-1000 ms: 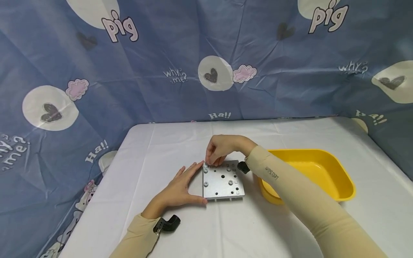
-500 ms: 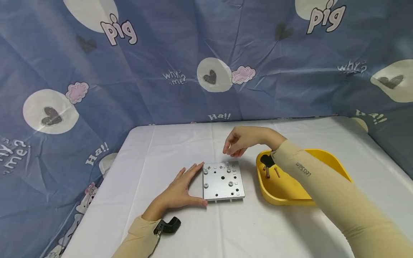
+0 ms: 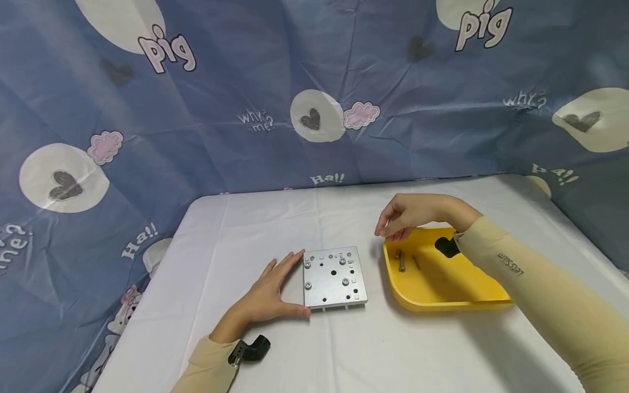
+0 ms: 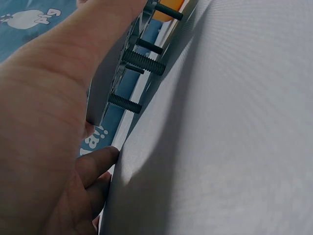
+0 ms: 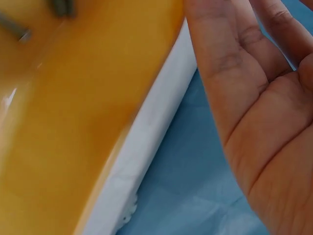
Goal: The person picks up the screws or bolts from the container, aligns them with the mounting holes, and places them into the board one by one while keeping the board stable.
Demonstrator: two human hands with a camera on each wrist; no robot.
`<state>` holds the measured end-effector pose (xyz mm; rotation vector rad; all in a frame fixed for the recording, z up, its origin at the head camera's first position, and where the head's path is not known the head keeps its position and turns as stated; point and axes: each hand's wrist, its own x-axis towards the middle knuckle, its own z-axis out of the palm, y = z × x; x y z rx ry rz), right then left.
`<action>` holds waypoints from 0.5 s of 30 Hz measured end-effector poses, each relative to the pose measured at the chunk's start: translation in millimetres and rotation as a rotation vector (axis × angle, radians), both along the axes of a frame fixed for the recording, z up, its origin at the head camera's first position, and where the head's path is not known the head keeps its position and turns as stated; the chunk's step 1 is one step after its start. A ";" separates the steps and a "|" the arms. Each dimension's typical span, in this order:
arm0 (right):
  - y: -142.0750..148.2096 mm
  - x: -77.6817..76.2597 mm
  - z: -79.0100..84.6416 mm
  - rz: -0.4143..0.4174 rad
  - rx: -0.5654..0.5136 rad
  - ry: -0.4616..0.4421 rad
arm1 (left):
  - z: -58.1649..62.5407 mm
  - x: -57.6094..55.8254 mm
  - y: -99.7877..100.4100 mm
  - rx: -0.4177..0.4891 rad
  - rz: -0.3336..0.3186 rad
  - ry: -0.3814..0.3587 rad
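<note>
We brace the metal plate (image 3: 325,278) with spread left hand (image 3: 267,299); right hand (image 3: 411,212) loosely curled, looks empty; best pinch one screw (image 3: 402,263) headfirst.

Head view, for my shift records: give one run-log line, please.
left hand: touching metal plate | right hand: near yellow tray | screws: in tray
</note>
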<state>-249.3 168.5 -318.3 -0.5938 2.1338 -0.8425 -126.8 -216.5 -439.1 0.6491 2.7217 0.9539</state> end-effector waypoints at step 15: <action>37.4 10.3 -12.2 -0.056 -0.001 -0.088 | -1.7 0.2 -0.5 0.026 -0.007 0.024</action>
